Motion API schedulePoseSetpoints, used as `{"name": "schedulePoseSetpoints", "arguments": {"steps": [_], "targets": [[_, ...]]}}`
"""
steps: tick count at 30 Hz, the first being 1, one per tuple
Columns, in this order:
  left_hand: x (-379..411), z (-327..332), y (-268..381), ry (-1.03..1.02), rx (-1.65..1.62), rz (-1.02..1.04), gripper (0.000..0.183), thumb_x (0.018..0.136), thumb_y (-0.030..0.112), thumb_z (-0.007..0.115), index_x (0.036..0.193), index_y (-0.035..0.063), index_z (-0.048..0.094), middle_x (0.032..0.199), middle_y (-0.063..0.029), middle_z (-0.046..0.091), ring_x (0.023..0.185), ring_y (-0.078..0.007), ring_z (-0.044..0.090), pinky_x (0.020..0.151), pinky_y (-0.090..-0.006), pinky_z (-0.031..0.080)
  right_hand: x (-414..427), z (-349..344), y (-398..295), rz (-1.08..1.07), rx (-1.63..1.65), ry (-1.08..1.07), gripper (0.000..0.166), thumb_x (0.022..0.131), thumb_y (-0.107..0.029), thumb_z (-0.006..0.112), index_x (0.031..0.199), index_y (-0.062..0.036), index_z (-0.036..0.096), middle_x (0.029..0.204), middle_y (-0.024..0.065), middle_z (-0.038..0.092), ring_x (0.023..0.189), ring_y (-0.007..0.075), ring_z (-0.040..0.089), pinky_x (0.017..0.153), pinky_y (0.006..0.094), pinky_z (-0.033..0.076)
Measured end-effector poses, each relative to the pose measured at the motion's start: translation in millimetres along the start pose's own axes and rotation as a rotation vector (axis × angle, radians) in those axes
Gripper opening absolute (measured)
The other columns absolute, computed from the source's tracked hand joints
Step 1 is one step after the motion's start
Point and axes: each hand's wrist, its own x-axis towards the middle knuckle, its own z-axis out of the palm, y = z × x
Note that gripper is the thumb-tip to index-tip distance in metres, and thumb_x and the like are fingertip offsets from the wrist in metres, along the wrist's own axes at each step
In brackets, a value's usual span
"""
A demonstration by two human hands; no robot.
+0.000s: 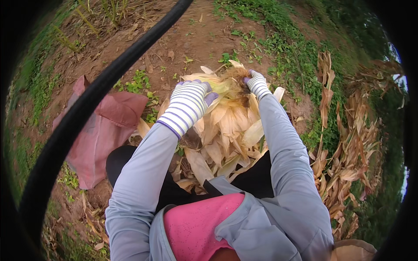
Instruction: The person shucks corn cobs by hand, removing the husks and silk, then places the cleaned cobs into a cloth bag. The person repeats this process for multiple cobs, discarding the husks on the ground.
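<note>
Both my hands wear white gloves with purple stripes and purple fingertips. My left hand (191,102) is curled on pale yellow-green corn husk leaves (222,87), its thumb towards the right. My right hand (256,82) grips the husk near the tuft of brown corn silk (237,74); its fingertips are partly hidden by the silk. No kernels show between the hands. Below them, a heap of dry, pale corn husks (225,127) lies on the ground between my legs.
A reddish woven sack (107,130) lies on the soil at the left. Dry corn stalks and leaves (349,156) stretch along the right side. Green weeds (277,36) grow beyond the hands. A black strap or cable (107,84) crosses the left of the view.
</note>
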Motion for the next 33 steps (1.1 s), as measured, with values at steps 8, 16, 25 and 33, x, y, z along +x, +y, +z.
{"name": "schedulePoseSetpoints", "arguments": {"steps": [8, 16, 25, 33], "targets": [[1.4, -8.8, 5.0, -0.056, -0.038, -0.044, 0.029, 0.081, 0.034, 0.054, 0.086, 0.0076, 0.064, 0.080, -0.0157, 0.061, 0.077, -0.0308, 0.058, 0.071, -0.0394, 0.046, -17.0, -121.8, 4.5, -0.081, 1.305, 0.202, 0.028, 0.083, -0.011, 0.054, 0.111, -0.0056, 0.052, 0.095, 0.0086, 0.061, 0.080, 0.0200, 0.060, 0.068, 0.0285, 0.049], [-7.9, -18.0, 3.1, -0.052, -0.026, -0.074, 0.034, 0.082, 0.038, 0.051, 0.093, 0.0081, 0.062, 0.087, -0.0149, 0.061, 0.085, -0.0318, 0.057, 0.079, -0.0415, 0.043, -34.3, -103.0, 40.4, -0.055, 0.805, 0.409, 0.031, 0.081, -0.009, 0.057, 0.110, 0.0010, 0.054, 0.094, 0.0085, 0.061, 0.078, 0.0166, 0.058, 0.071, 0.0275, 0.048], [-12.0, -19.1, 2.0, -0.120, -0.033, -0.130, 0.031, 0.082, 0.037, 0.051, 0.094, 0.0102, 0.062, 0.087, -0.0148, 0.061, 0.084, -0.0313, 0.057, 0.078, -0.0400, 0.044, -52.9, -96.0, 35.8, 0.031, 1.154, 0.036, 0.030, 0.080, -0.015, 0.061, 0.107, -0.0047, 0.056, 0.087, 0.0051, 0.062, 0.070, 0.0150, 0.058, 0.063, 0.0287, 0.049], [-15.0, -19.1, -2.5, -0.080, -0.015, -0.109, 0.029, 0.082, 0.034, 0.052, 0.095, 0.0102, 0.062, 0.082, -0.0142, 0.062, 0.081, -0.0303, 0.058, 0.075, -0.0409, 0.044, -54.2, -110.3, 23.5, 0.130, 1.292, -0.137, 0.035, 0.074, -0.028, 0.069, 0.098, -0.0052, 0.058, 0.082, 0.0072, 0.063, 0.064, 0.0189, 0.059, 0.056, 0.0307, 0.050]]}}
